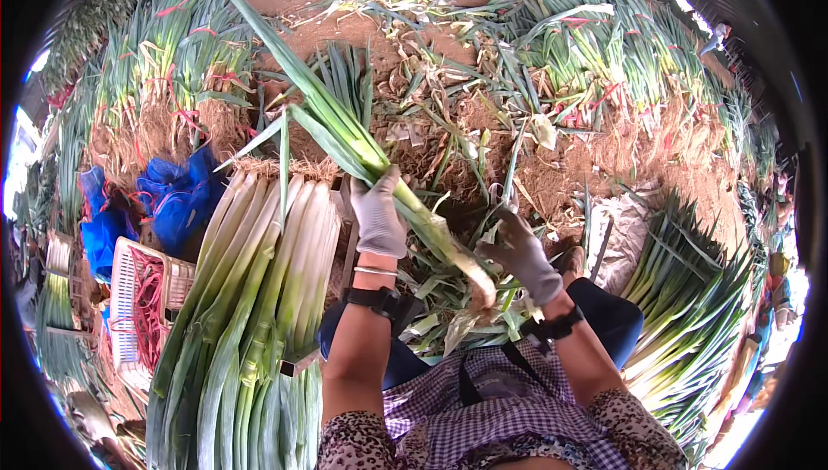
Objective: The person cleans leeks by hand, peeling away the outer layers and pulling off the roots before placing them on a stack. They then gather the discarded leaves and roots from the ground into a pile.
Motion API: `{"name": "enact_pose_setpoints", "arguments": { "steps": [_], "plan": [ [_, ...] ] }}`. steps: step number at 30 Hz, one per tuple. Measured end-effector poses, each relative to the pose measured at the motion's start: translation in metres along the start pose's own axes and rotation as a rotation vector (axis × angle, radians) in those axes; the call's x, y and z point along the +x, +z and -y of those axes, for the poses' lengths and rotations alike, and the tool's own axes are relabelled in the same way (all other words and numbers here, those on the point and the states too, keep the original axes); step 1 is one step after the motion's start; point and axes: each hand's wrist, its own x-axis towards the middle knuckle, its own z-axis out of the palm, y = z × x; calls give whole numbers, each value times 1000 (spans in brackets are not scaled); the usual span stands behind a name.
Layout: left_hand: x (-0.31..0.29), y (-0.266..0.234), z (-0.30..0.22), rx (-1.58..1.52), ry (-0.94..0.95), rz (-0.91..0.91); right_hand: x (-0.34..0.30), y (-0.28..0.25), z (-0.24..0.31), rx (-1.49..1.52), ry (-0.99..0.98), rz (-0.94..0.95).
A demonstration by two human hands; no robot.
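Note:
My left hand (379,218), in a pale work glove, is closed round a long leek (431,228). The leek slants across in front of me, its green leaves at the upper left and its white root end at the lower right. My right hand (523,256), gloved too, is beside the stalk's lower part with thumb and fingers apart. Loose, dry-looking leaf pieces (461,328) hang or lie below the root end. To the left of my left hand lies a row of trimmed leeks (267,272), root ends away from me, green leaves toward me.
A white plastic basket (129,297) with red ties stands at the left, near blue bags (177,198). Tied leek bundles stand at the far left (164,65) and far right (604,65). More leeks (690,315) lie at the right. Leaf scraps (440,82) litter the soil ahead.

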Motion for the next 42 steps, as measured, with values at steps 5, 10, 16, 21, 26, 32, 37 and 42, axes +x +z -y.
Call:
{"name": "enact_pose_setpoints", "arguments": {
  "steps": [5,10,16,21,26,32,37,42],
  "plan": [
    [-13,14,6,-249,-49,174,56,43,63,62,-218,-202],
    [-1,8,-9,-110,-144,378,62,53,47,843,-71,-57],
    [11,-12,12,-26,-72,169,47,68,-3,1126,149,-202],
    [9,-5,-21,-52,-97,202,-1,39,-86,194,408,117],
    [1,-6,-3,-82,-99,326,39,20,-26,97,-105,-79],
    [2,11,-3,-168,-65,417,70,34,55,172,-394,-186],
    [3,4,-7,-78,-105,361,54,39,71,68,-373,-388],
    [13,-6,10,54,-3,248,61,47,51,7,-557,-291]
  ]
}}
